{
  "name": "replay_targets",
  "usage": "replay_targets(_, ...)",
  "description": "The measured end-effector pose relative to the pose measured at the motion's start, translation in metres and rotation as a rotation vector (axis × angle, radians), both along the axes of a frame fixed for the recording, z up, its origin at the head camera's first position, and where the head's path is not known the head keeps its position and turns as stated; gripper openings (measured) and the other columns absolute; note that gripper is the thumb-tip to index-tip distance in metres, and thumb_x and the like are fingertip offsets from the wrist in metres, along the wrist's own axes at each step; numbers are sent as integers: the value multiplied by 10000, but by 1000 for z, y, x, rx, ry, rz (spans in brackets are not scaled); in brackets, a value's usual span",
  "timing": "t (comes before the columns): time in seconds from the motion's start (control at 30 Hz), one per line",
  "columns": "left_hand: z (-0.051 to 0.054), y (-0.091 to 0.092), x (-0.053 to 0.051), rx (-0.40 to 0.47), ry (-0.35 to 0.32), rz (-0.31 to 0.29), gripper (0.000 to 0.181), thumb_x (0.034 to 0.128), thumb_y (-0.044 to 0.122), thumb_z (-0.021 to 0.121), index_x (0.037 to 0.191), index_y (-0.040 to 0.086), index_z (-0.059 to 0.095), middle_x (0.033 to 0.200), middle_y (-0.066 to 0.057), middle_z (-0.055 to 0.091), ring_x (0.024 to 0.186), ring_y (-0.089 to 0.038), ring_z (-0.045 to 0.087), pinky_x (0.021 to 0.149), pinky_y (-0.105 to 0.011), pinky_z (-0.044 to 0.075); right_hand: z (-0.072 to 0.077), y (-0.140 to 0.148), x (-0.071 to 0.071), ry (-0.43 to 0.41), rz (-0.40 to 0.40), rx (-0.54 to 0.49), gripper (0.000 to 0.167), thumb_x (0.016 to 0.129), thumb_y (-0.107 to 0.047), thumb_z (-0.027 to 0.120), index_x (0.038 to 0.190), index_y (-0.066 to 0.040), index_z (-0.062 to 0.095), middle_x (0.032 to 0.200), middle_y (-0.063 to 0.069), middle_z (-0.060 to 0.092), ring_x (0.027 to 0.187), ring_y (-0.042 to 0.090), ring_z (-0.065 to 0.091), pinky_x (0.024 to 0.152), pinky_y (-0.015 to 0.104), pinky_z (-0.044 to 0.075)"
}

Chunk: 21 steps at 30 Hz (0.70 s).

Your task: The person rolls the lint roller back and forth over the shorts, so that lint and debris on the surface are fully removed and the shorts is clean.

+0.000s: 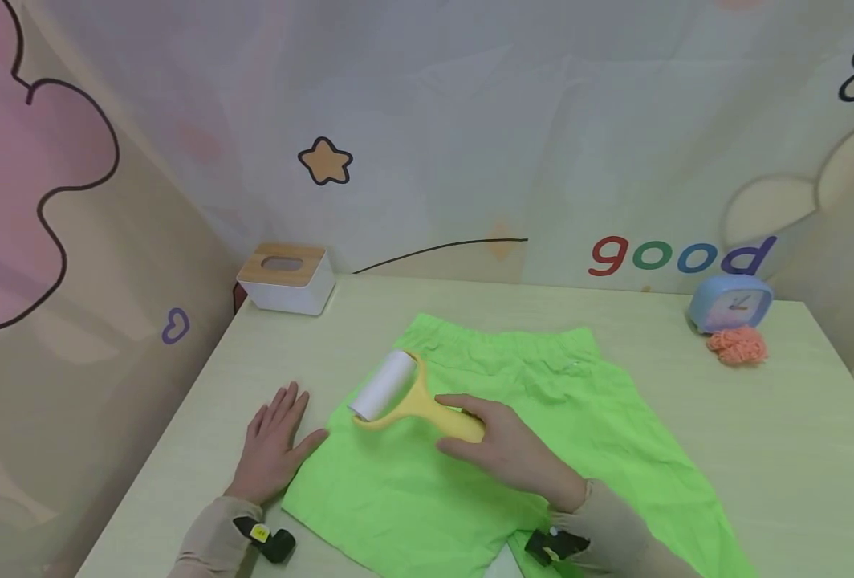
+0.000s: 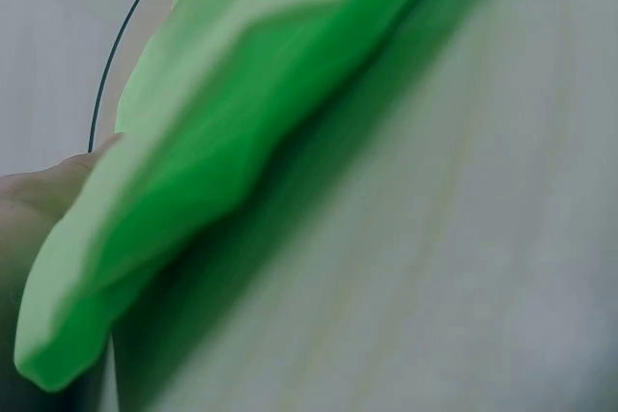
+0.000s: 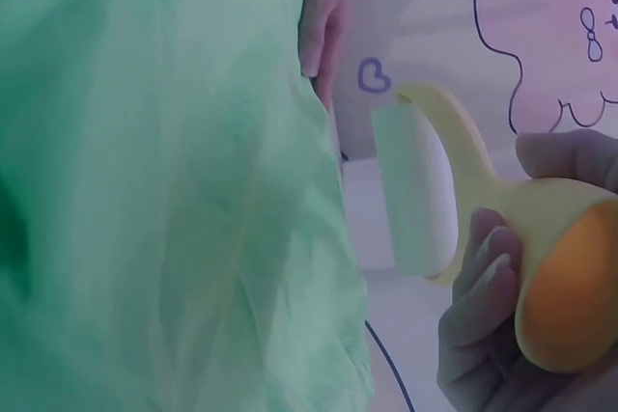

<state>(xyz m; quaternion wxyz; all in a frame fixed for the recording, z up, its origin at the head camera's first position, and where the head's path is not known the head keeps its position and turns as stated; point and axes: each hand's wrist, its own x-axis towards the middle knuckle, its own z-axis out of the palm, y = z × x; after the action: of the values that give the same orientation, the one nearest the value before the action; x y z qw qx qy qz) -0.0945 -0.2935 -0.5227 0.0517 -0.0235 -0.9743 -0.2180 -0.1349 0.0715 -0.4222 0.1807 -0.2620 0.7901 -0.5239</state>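
Note:
Bright green shorts lie spread on the table, elastic waistband toward the wall. My right hand grips the yellow handle of a lint roller, its white roll over the left part of the shorts in the head view. In the right wrist view fingers and thumb curl round the lint roller, and the roll looks raised off the cloth. My left hand lies flat with straight fingers on the table, its thumb at the left edge of the shorts. The left wrist view shows mostly the hem of the shorts.
A white tissue box with a wooden lid stands at the table's back left. At the back right are a blue clock and a coral-coloured bundle in front of it. A printed cloth wall rises behind the pale table.

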Motion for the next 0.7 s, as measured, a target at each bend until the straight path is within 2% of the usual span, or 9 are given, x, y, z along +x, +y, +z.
replay_targets(0.23,1,3,1,3,11,-8,780,954,529,530,1518,40,307,1600,-160,179,1471,-345,106,1145,-560,63,-9,-17,-3,6,14,-39,487,887,-273,726,1343,-159,596,696,-16,488,547,58,401,488,204,400)
replay_targets(0.5,2,3,1,5,42,-6,756,957,505,539,1507,31,329,1589,-173,206,1463,-357,131,1139,-564,79,-17,-30,-4,-13,47,-31,505,893,-269,719,1361,-137,581,685,-15,475,512,45,381,452,205,383)
replay_targets(0.7,1,3,0,0,24,-7,765,958,524,524,1512,36,321,1595,-165,190,1468,-350,114,1142,-563,70,-26,-35,-5,94,58,16,533,898,-285,712,1392,-165,549,671,-52,456,552,43,394,510,228,431)
